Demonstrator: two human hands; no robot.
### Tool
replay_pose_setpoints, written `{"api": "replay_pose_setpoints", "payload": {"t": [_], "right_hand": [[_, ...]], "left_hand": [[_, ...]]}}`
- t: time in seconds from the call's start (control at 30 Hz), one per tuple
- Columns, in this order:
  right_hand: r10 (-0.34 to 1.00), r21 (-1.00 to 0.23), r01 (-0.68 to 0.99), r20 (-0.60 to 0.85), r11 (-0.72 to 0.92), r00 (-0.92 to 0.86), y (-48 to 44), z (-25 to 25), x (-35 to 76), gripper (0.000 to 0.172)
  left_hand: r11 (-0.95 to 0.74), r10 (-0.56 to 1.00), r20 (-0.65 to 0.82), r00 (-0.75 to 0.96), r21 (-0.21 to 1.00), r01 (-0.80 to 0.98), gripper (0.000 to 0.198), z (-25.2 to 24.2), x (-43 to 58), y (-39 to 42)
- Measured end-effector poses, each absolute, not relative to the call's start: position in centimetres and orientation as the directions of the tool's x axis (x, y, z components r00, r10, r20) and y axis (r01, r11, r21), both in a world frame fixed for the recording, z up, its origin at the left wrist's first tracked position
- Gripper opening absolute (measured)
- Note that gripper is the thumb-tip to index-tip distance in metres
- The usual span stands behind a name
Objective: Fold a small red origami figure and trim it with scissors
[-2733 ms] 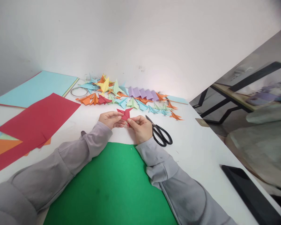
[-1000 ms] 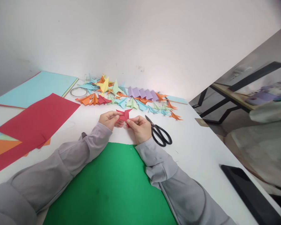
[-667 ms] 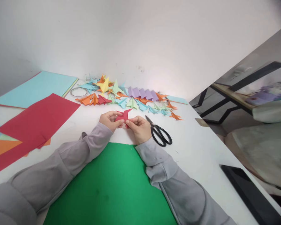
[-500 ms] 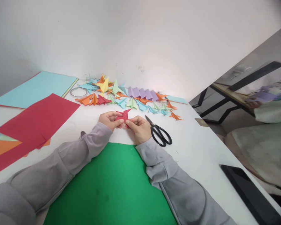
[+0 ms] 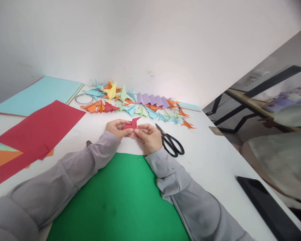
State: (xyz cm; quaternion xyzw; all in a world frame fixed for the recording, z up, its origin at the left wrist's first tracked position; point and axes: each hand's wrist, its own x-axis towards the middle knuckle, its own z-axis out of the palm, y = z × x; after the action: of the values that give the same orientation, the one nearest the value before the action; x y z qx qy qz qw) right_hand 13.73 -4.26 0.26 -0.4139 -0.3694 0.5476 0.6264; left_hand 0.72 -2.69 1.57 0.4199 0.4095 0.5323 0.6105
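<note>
A small piece of folded red paper is pinched between my two hands, with one pointed flap sticking up to the right. My left hand grips its left side between thumb and fingers. Thumb and forefinger of my right hand close on its right edge. The fingers cover much of the lower folds. Just right of my right hand lie black-handled scissors, blades pointing up and left. Beneath my forearms a green sheet spreads toward me.
Folded paper shapes in several colours line the wall, beside a wire ring and pleated purple paper. Red sheets and a light blue stack lie left. A black tablet-like device sits right; another person's sleeve shows beyond.
The red paper's left upper flap has gone down, while the right one still points up. My hands stay nearly in place. The other person's hand at the right has shifted lower.
</note>
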Motion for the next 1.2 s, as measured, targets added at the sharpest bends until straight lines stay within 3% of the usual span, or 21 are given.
{"api": "replay_pose_setpoints", "payload": {"t": [0.2,0.4,0.73,1.2], "right_hand": [[0.995,-0.909,-0.411,0.024,0.061,0.095,-4.25,0.26,13.75,0.022],[0.995,-0.972,-0.214,0.096,0.101,0.035,-4.36,-0.15,13.69,0.025],[0.994,-0.988,-0.108,0.113,0.112,-0.004,-4.54,0.03,13.37,0.033],[0.996,-0.977,-0.199,0.086,0.077,-0.039,-4.36,0.33,13.81,0.038]], "left_hand": [[0.05,0.997,-0.027,0.079,0.949,-0.312,0.033,1.3,0.68,-2.5],[0.06,0.996,-0.035,0.086,0.949,-0.31,0.036,1.05,0.66,-2.26],[0.075,0.994,-0.052,0.098,0.965,-0.252,0.04,0.97,0.67,-2.01],[0.258,0.96,-0.186,0.21,0.88,-0.399,0.03,1.72,0.55,-2.0]]}}
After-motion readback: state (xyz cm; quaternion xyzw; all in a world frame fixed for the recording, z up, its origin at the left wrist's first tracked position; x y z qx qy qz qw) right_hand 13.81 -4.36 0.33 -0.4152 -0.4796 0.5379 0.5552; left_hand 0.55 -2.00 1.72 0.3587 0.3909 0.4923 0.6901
